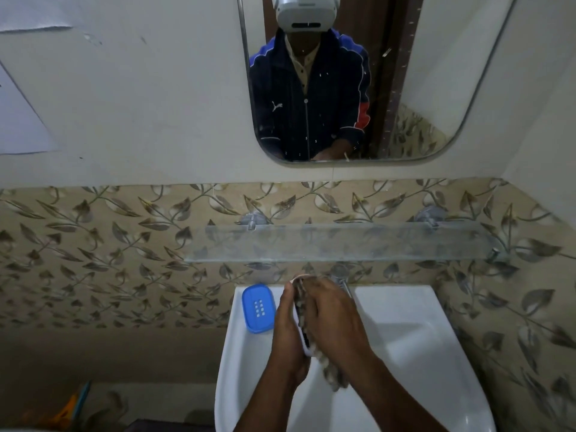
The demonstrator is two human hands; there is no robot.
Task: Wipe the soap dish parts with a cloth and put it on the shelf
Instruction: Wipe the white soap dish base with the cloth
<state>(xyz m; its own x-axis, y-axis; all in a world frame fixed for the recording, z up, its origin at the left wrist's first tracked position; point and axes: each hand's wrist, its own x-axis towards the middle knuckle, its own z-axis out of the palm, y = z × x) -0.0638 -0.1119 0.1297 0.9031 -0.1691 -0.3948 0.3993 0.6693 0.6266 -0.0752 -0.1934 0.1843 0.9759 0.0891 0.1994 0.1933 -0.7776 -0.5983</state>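
Leafy brown tiles cover the wall behind a white sink (pixel 405 307), and a mirror (pixel 436 88) hangs above it. Between them sits a glass shelf (pixel 343 241), with nothing on it that I can see.

From the head view, both hands meet over the back edge of the sink, just in front of the tap (pixel 339 275). The left hand (pixel 288 332) grips a white soap dish part (pixel 300 335) on its edge, its long side running from the tap toward the person. The right hand (pixel 335 319) presses a spotty cloth (pixel 333 372) flat on that part, fingers curled over the cloth. The cloth's tail hangs down into the bowl.

A blue soap dish part (pixel 258 307) with little holes lies on the sink's back left corner, just beside the left hand. That hand is nearer to it. The shelf is straight above both hands, so I think the wiped part only needs to go up.
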